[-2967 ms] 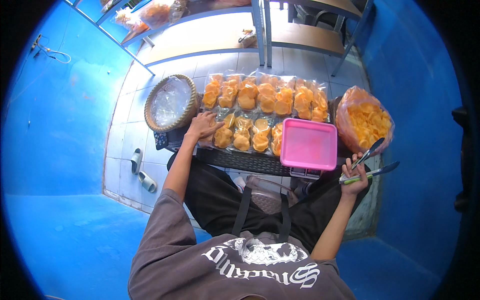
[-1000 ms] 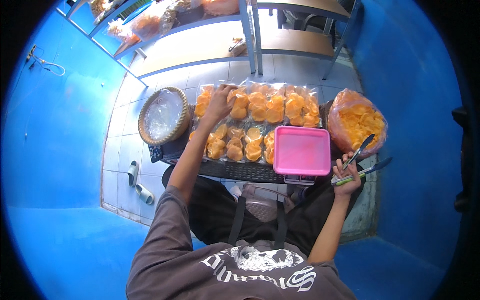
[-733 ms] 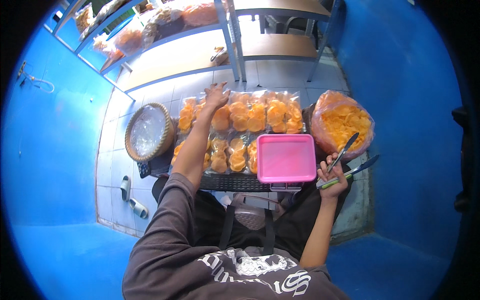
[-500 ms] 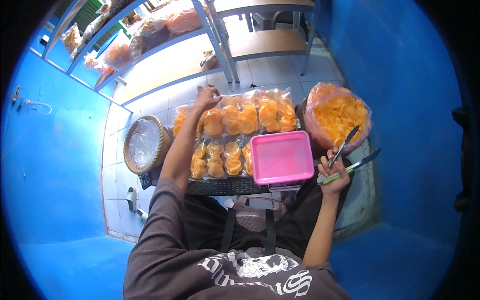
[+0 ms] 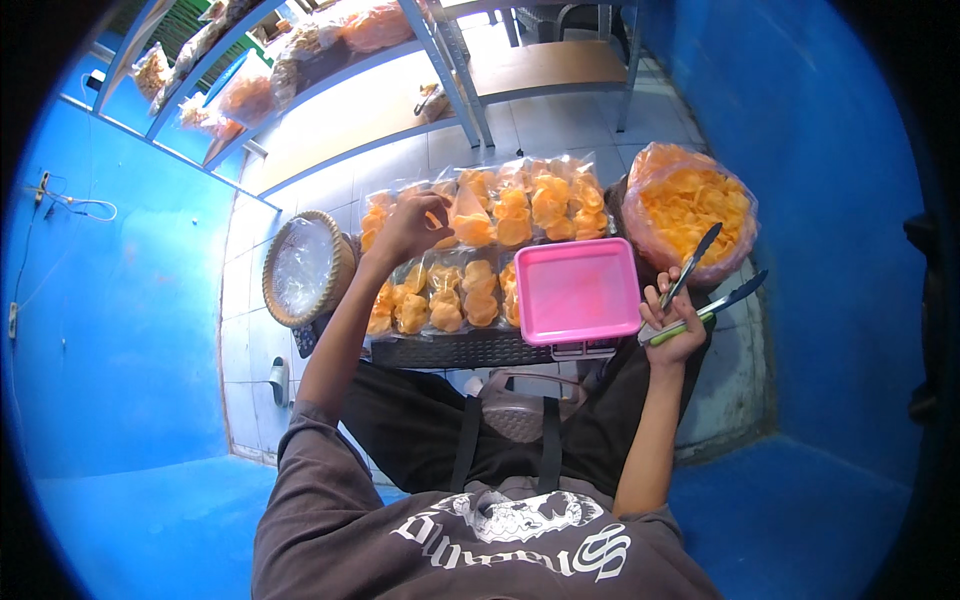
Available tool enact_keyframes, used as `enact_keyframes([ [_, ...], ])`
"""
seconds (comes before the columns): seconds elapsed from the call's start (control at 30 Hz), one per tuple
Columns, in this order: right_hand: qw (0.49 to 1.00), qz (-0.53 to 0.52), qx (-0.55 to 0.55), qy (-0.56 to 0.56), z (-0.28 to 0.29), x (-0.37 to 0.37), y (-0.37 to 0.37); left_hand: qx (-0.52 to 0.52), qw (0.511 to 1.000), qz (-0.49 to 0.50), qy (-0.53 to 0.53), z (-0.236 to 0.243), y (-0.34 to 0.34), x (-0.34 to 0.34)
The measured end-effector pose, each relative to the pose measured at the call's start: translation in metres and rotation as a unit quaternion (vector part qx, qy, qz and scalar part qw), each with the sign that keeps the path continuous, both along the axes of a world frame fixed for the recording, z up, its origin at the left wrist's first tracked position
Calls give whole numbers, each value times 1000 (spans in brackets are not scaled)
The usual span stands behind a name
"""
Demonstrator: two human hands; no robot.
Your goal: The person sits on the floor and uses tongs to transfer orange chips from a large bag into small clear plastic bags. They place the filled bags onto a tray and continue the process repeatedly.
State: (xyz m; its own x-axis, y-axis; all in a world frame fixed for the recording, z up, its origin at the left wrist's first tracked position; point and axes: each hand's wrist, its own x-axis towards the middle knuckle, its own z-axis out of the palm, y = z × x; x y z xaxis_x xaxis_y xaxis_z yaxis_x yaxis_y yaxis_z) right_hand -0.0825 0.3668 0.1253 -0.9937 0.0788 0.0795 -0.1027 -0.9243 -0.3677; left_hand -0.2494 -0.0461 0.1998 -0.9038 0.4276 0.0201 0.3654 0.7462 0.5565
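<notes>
My left hand (image 5: 412,228) is over the back row of clear bags filled with round orange chips (image 5: 513,215). Its fingers are curled in a pinch beside one slanting bag (image 5: 470,217); what lies between them cannot be made out. At the right, my right hand (image 5: 672,330) grips a pair of tongs (image 5: 735,292) with dark tips and green on the handle, arms spread apart. The tongs are near a large pinkish plastic sack of loose orange chips (image 5: 695,215). Between the hands lies a pink tray (image 5: 578,290) with nothing in it, on a scale (image 5: 583,351).
More chip bags (image 5: 445,295) form a front row on a dark woven-textured table (image 5: 455,351). A round woven basket (image 5: 272,270) with clear plastic inside stands at the left. Shelves (image 5: 555,72) with bagged goods are at the back, and blue walls (image 5: 820,200) close both sides.
My left hand has drawn back toward me from the far edge of the bags, and a bag beside it now slants. The right hand keeps the tongs in nearly the same place. The view has shifted slightly.
</notes>
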Motion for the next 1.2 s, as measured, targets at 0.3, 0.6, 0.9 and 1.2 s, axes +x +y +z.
enact_keyframes([
  [0.3, 1000, 3, -8, 13, -3, 6, 2, -74, 993, -75, 54, 5, 10, 21],
  [0.6, 1000, -11, -3, 10, -2, 12, 8, -270, 961, -55, 30, 14, 11, 32],
  [0.9, 1000, -3, -17, 23, -5, 12, 13, -128, 988, -61, 57, -7, 10, 20],
  [1.2, 999, -2, 8, 35, -10, 14, 23, 108, 988, 28, 103, 56, -40, 22],
])
